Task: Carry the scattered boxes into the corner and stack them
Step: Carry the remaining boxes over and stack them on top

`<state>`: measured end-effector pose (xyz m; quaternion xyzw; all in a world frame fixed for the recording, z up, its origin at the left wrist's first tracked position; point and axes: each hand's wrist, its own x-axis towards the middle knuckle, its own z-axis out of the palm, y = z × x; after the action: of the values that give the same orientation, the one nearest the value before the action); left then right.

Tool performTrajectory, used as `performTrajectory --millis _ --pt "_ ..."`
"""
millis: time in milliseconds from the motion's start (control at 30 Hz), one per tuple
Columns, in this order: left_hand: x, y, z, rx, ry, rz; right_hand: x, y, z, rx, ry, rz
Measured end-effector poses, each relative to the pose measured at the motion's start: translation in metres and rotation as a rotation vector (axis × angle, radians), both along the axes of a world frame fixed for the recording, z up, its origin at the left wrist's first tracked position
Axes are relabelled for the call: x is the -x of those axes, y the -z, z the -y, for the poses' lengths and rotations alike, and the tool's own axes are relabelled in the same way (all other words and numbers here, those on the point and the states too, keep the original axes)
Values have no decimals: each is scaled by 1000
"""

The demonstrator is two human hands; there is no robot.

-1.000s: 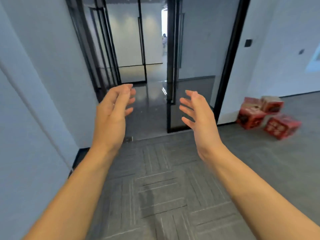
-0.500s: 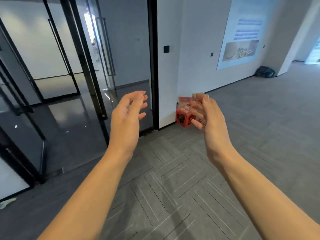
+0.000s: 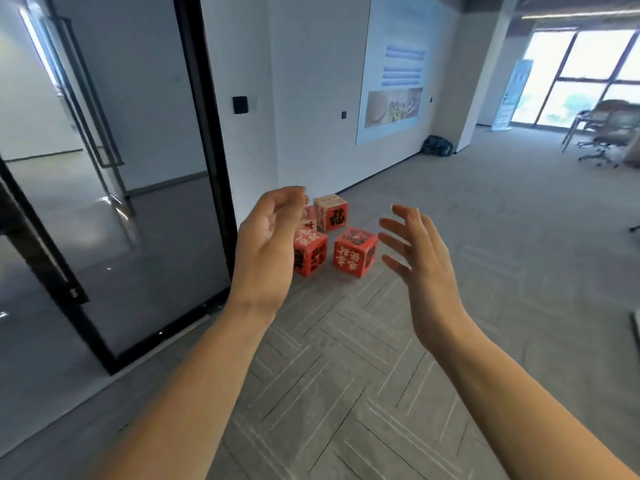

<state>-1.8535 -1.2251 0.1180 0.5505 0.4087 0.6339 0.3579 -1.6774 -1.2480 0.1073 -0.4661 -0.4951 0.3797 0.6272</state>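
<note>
Several red cube boxes with black and white characters lie on the grey carpet by the white wall. One red box [image 3: 354, 251] sits nearest on the right, another [image 3: 311, 254] beside it on the left, and a paler-topped box [image 3: 330, 212] stands behind them. A further box [image 3: 309, 218] is mostly hidden behind my left hand. My left hand [image 3: 268, 247] is raised in front of the boxes, fingers curled loosely, holding nothing. My right hand [image 3: 419, 258] is held up to the right of them, fingers spread, empty.
A black-framed glass door and partition [image 3: 204, 140] stand on the left. A projected image [image 3: 393, 74] covers the wall. A dark bag [image 3: 437, 146] lies in the far corner. Office chairs [image 3: 609, 131] stand by the windows at the far right.
My view has swung right, from the glass doorway to the wall. The boxes now sit in the middle of the view and look larger and closer. Both hands stay raised and empty.
</note>
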Motion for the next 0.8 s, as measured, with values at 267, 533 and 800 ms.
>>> performTrajectory --millis 267,533,800 --pt "-75 19 -182 10 114 -23 -69 18 -165 23 72 18" --pt "-189 42 -377 57 88 -17 -196 34 -354 44 85 15" --pt "-287 20 -553 49 20 -74 -302 13 -531 36 73 25"
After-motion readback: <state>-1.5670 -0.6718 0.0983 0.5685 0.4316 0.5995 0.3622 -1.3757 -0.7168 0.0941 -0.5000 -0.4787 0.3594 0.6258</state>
